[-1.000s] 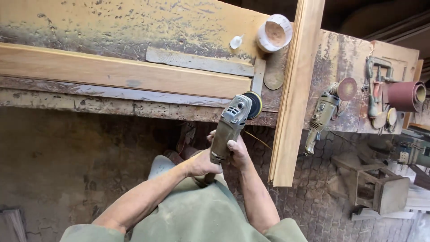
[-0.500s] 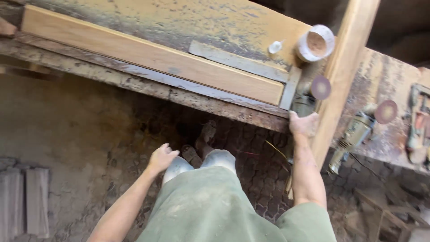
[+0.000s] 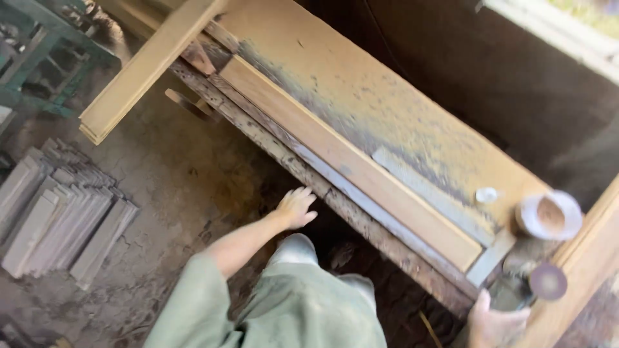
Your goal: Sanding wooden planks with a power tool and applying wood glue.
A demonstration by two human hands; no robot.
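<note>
One long smooth plank (image 3: pixel 361 164) lies along the dusty bench (image 3: pixel 400 109). Left hand (image 3: pixel 295 207) hangs empty, fingers loosely spread, just off the bench edge. Right hand (image 3: pixel 493 324) grips one grinder (image 3: pixel 519 290) with a round disc, beside the plank's end, below one round white tub (image 3: pixel 549 216).

A dusty olive-green shirt (image 3: pixel 258 316) with short sleeves covers the torso; forearms and both hands are bare, without gloves.

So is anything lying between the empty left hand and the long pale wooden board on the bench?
Nothing visible: the left hand hovers open beside the bench edge, apart from the long pale wooden board.
</note>
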